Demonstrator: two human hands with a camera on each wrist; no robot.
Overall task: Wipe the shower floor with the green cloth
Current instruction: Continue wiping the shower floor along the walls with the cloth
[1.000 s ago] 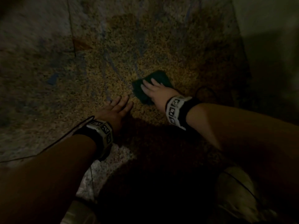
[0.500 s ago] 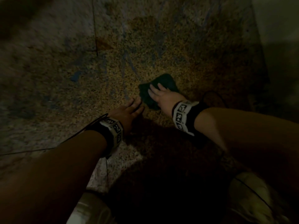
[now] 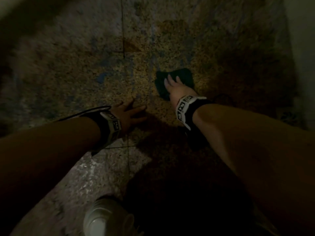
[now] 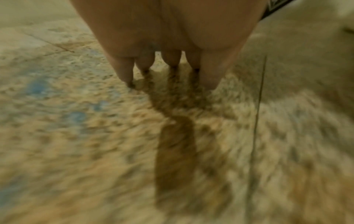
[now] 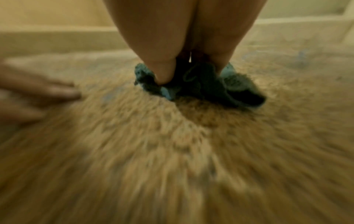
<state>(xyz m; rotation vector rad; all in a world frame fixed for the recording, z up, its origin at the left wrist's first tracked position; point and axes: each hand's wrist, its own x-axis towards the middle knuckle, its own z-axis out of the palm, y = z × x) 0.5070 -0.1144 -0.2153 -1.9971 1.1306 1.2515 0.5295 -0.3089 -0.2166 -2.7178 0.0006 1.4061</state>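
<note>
The green cloth [image 3: 185,77] lies bunched on the speckled shower floor [image 3: 102,74], lit by a small pool of light. My right hand [image 3: 175,86] lies on top of it with fingers spread and presses it down. In the right wrist view the cloth [image 5: 235,89] bulges out from under my thumb and fingers. My left hand [image 3: 131,110] rests flat on the floor to the left of the cloth, fingers straight and apart, holding nothing. The left wrist view shows those fingertips [image 4: 124,71] touching the floor [image 4: 76,136].
The scene is dim. A pale wall [image 3: 303,57] runs along the right side. A tile seam [image 3: 123,31] crosses the floor ahead. My pale shoe [image 3: 104,218] stands at the bottom, near a black cable [image 3: 81,112] trailing from my left wrist.
My right hand has pushed the cloth forward and to the right, away from my left hand. The left hand stays flat on the floor.
</note>
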